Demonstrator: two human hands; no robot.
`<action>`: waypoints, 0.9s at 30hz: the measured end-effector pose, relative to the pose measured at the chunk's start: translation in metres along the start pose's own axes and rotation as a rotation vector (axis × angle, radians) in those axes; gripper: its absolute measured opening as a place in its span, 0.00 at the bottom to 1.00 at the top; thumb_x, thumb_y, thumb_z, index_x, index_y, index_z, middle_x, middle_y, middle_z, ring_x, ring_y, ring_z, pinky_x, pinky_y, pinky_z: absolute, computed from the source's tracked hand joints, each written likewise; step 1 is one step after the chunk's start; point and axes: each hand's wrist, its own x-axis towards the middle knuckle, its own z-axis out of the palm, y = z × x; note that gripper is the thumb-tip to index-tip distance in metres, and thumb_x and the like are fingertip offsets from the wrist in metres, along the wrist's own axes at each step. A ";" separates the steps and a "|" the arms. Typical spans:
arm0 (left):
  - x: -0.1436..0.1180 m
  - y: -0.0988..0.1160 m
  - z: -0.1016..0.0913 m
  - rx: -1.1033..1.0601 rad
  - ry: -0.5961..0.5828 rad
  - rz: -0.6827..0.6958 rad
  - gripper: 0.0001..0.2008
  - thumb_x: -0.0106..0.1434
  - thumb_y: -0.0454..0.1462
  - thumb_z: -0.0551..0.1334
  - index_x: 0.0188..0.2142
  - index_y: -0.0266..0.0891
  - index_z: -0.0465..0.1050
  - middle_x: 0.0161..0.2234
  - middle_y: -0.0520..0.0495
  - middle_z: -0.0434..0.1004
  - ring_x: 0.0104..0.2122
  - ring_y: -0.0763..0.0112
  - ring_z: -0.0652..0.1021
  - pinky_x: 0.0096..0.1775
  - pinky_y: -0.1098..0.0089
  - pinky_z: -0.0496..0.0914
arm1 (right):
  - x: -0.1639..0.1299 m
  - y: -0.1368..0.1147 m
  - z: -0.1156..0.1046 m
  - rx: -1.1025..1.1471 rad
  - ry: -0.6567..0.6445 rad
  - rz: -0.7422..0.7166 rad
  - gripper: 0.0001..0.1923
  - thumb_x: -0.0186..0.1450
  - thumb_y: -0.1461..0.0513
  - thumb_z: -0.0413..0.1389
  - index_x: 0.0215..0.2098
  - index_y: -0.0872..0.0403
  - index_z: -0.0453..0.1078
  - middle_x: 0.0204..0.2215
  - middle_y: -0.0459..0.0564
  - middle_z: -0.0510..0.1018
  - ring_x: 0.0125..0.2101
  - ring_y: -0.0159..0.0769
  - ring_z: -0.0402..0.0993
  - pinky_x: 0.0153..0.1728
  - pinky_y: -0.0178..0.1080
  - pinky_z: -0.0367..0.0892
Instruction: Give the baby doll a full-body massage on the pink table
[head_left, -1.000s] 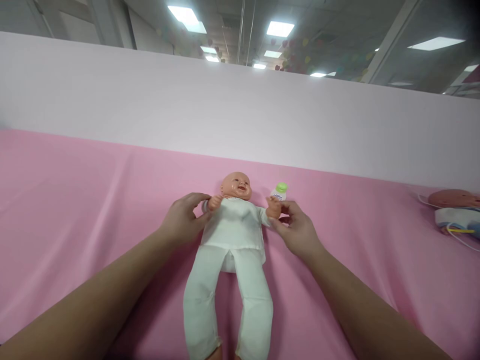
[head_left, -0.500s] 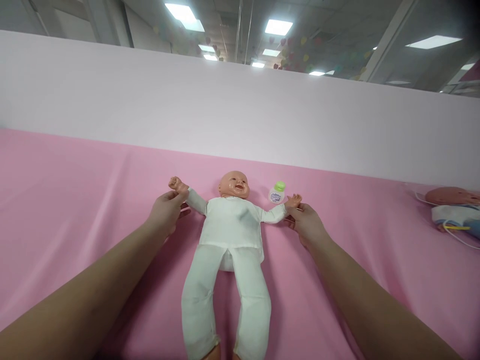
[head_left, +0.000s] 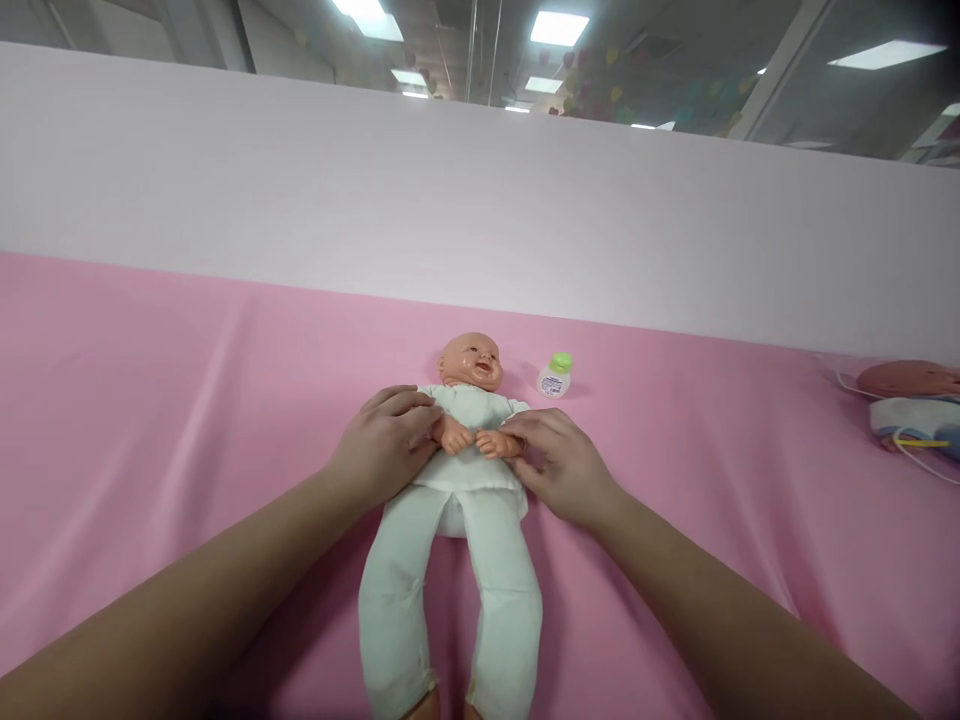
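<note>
A baby doll [head_left: 457, 520] in a pale white suit lies on its back on the pink cloth [head_left: 165, 400], head away from me. My left hand [head_left: 384, 445] grips the doll's arm on the left side and my right hand [head_left: 561, 465] grips the arm on the right side. Both doll arms are folded in, so the two small doll hands meet over its chest. A small white bottle [head_left: 556, 376] with a green cap stands just right of the doll's head, apart from my hands.
A second doll [head_left: 911, 405] with a thin white cord lies at the far right edge of the cloth. A white partition wall [head_left: 480, 210] runs along the back of the pink surface.
Half a second ago the doll's arms were stretched out sideways in my hands. I have brought both arms inward until they meet over the chest.
</note>
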 end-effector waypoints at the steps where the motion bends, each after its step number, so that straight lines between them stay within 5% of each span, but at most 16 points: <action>1: 0.001 0.000 0.000 0.031 -0.018 0.050 0.11 0.67 0.35 0.64 0.46 0.43 0.82 0.48 0.43 0.84 0.54 0.53 0.79 0.58 0.53 0.73 | 0.000 0.000 0.001 -0.029 -0.005 -0.040 0.17 0.66 0.67 0.60 0.51 0.46 0.77 0.48 0.49 0.83 0.49 0.46 0.76 0.51 0.51 0.74; 6: 0.003 0.001 0.000 0.069 -0.106 0.128 0.11 0.70 0.34 0.60 0.46 0.40 0.81 0.48 0.41 0.85 0.51 0.54 0.81 0.56 0.53 0.74 | 0.002 -0.002 0.004 -0.147 -0.023 -0.176 0.16 0.69 0.69 0.57 0.51 0.48 0.79 0.49 0.51 0.83 0.49 0.47 0.75 0.52 0.51 0.73; 11: 0.002 0.004 -0.001 -0.017 -0.169 -0.044 0.11 0.67 0.37 0.61 0.47 0.45 0.81 0.52 0.44 0.83 0.55 0.53 0.79 0.58 0.55 0.71 | 0.002 -0.004 0.005 -0.103 -0.040 -0.131 0.18 0.67 0.68 0.57 0.51 0.46 0.79 0.49 0.50 0.83 0.49 0.49 0.75 0.52 0.54 0.73; 18: 0.006 -0.004 -0.013 -0.330 0.051 -0.634 0.13 0.63 0.47 0.66 0.44 0.46 0.79 0.44 0.46 0.85 0.46 0.52 0.83 0.47 0.60 0.75 | 0.001 0.013 0.001 0.279 0.236 0.442 0.18 0.64 0.56 0.64 0.53 0.46 0.74 0.47 0.51 0.83 0.44 0.46 0.79 0.46 0.49 0.76; 23: 0.006 -0.044 -0.013 -0.547 0.282 -1.043 0.16 0.59 0.46 0.67 0.43 0.42 0.75 0.42 0.43 0.83 0.37 0.57 0.83 0.39 0.61 0.76 | 0.002 0.054 -0.009 0.442 0.397 0.806 0.28 0.62 0.51 0.66 0.58 0.47 0.69 0.49 0.52 0.83 0.44 0.46 0.82 0.45 0.46 0.79; 27: -0.002 -0.076 -0.010 -0.516 0.394 -1.185 0.26 0.51 0.39 0.69 0.50 0.40 0.69 0.41 0.40 0.81 0.38 0.54 0.83 0.36 0.60 0.75 | 0.000 0.088 -0.011 0.577 0.397 0.998 0.30 0.59 0.55 0.68 0.57 0.49 0.68 0.45 0.54 0.84 0.35 0.42 0.84 0.34 0.43 0.81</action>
